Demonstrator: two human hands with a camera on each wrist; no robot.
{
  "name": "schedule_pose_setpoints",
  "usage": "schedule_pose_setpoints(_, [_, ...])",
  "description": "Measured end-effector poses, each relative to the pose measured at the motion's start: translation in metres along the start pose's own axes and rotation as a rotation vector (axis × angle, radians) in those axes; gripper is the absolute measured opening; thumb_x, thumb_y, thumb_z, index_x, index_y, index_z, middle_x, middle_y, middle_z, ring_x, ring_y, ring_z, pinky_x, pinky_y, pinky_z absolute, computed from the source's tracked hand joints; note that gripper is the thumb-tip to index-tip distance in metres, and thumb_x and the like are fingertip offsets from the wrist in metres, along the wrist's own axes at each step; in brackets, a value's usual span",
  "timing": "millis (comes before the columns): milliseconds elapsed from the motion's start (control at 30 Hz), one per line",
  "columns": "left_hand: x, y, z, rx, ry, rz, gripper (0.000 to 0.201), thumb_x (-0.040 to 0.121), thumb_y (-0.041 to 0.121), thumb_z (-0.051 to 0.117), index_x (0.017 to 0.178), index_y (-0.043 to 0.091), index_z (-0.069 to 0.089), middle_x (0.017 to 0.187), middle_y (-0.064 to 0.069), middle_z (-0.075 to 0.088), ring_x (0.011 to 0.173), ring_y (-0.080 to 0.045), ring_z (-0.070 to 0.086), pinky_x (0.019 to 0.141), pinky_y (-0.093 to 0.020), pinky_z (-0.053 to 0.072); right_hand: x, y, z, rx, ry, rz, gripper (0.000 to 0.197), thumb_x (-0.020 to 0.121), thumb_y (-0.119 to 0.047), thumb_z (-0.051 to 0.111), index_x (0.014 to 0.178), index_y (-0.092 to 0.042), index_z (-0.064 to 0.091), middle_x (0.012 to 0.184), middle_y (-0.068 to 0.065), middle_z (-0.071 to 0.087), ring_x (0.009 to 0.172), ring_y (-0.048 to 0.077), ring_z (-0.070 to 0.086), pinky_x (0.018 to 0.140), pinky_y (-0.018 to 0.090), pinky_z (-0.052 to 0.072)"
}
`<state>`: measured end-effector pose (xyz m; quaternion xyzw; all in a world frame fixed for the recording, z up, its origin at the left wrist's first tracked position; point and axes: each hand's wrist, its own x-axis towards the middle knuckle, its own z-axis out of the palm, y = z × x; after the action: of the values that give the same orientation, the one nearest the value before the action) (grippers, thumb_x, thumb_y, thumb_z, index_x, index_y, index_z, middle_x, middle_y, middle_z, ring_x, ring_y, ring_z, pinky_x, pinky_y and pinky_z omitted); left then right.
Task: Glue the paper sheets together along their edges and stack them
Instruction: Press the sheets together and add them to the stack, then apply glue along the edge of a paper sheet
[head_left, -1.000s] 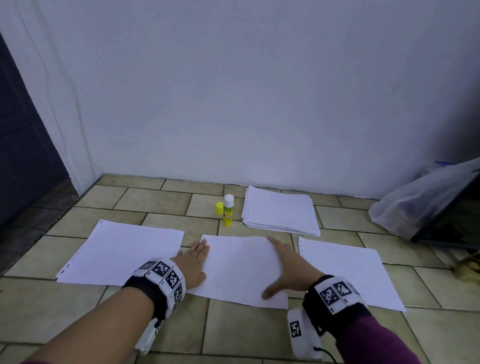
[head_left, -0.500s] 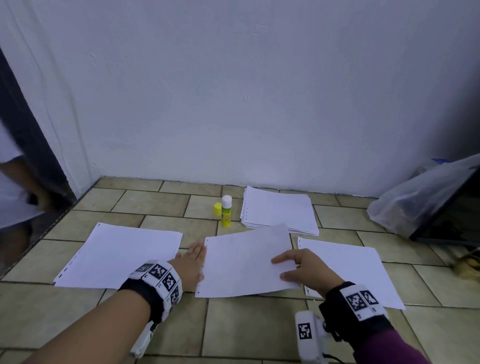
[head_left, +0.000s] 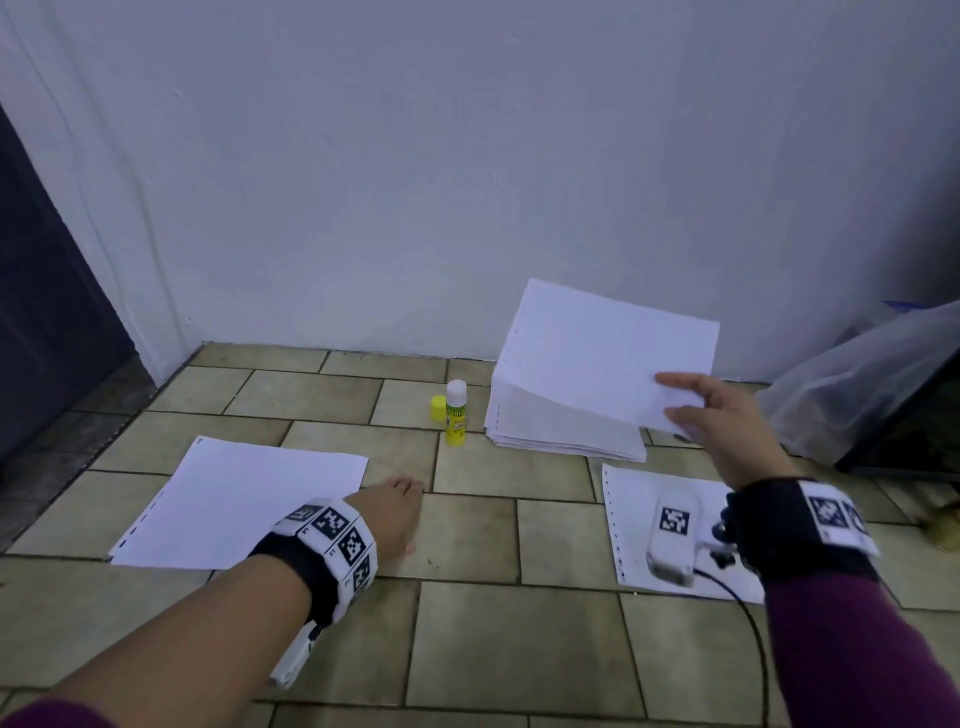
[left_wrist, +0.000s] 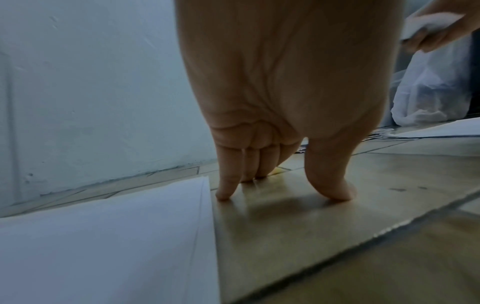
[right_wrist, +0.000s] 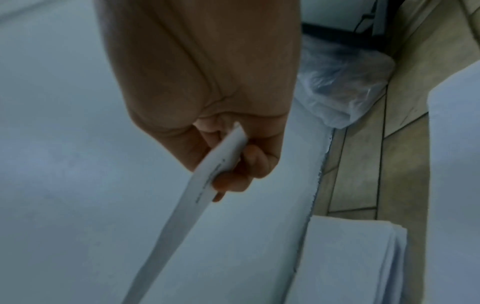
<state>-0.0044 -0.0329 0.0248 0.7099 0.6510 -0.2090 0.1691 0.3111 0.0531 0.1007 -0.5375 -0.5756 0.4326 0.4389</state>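
Three loose sheets (head_left: 608, 358), one stack (head_left: 566, 431)

Paper sheets (head_left: 597, 358) – matt white; floor tiles (head_left: 467, 545) – slightly glossy beige; bag (head_left: 857, 384) – thin translucent plastic.

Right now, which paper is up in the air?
The sheet pinched in the right hand, held over the stack. The left sheet and right sheet lie flat on the floor.
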Motion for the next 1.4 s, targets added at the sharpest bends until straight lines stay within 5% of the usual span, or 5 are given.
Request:
schedule_pose_setpoints(300, [0.012,-0.003,0.007,0.038,0.028,-0.005,0.080,0.095,0.027,0.055,0.151,0.002,0.005,0.159,-0.019,0.005,0.148,-0.027,0.010,0.116,-0.037,0.024,0.091,0.048,0.042,-0.572,-0.089,0.156,0.041,0.082,0.009,0.047,0.109,-0.015,0.066,0.098,0.011,0.059,0.067,0.019,0.049,0.054,0.020,0.038])
schedule_pose_setpoints(533, [0.014,-0.005,0.012,0.020,-0.002,-0.013,0.080,0.097,0.021,0.049,0.152,0.005,-0.007,0.160,-0.016,-0.008,0.149,-0.025,-0.003,0.118,-0.035,0.016,0.112,0.069,0.058,-0.986,-0.254,0.249,0.042,0.077,-0.024,0.075,0.116,-0.021,0.061,0.130,0.006,0.051,0.112,0.023,0.055,0.084,0.024,0.042])
schedule_pose_setpoints(767, [0.012,-0.003,0.007,0.023,-0.022,-0.020,0.080,0.097,0.022,0.049,0.152,0.004,-0.007,0.160,-0.016,-0.007,0.149,-0.026,-0.003,0.118,-0.035,0.015,0.109,0.061,0.080,-1.434,-0.268,0.273,0.045,0.084,-0.039,0.060,0.124,-0.021,0.056,0.148,0.015,0.027,0.134,0.036,0.024,0.105,0.041,0.031])
schedule_pose_setpoints(1167, [0.008,0.002,0.003,-0.038,-0.043,-0.054,0.080,0.098,0.020,0.049,0.151,0.001,-0.009,0.159,-0.019,-0.010,0.148,-0.029,-0.005,0.118,-0.034,0.014,-0.008,0.038,0.045,-1.225,-0.655,0.226,0.129,0.068,-0.065,0.070,0.151,-0.007,-0.012,0.159,0.007,-0.016,0.147,0.022,-0.012,0.119,0.048,0.008])
schedule_pose_setpoints(1400, [0.004,0.000,0.008,-0.048,0.086,-0.015,0.077,0.098,0.022,0.051,0.153,0.005,0.001,0.160,-0.015,-0.001,0.149,-0.025,0.006,0.117,-0.031,0.019,-0.049,0.069,0.042,-1.221,-0.733,0.281,0.141,0.062,-0.061,0.075,0.147,-0.001,-0.019,0.156,0.011,-0.024,0.146,0.025,-0.017,0.121,0.040,0.006])
